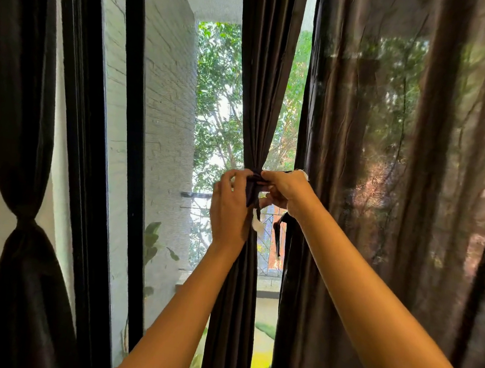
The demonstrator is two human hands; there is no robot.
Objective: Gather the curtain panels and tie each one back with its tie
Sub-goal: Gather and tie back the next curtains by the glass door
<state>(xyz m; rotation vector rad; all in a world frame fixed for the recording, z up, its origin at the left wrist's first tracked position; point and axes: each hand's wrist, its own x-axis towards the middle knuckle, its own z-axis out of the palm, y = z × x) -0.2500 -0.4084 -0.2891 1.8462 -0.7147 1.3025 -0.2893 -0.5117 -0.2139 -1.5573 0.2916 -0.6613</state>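
A dark brown curtain panel [262, 82] hangs in the middle of the window, gathered into a narrow bundle. A dark tie [255, 176] with white ends wraps its waist. My left hand [229, 206] pinches the tie on the bundle's left side. On the right side my right hand [285, 189] pinches the tie too, and one white end [256, 224] dangles below between the hands. At the far left a second dark panel [29, 165] is cinched at its middle. A wide loose panel [395, 197] hangs at the right, spread out.
A black window frame [127, 144] stands left of the middle panel. Behind the glass are a white brick wall [166, 103], trees and a balcony railing. A dark strap [279, 231] hangs by the right panel's edge.
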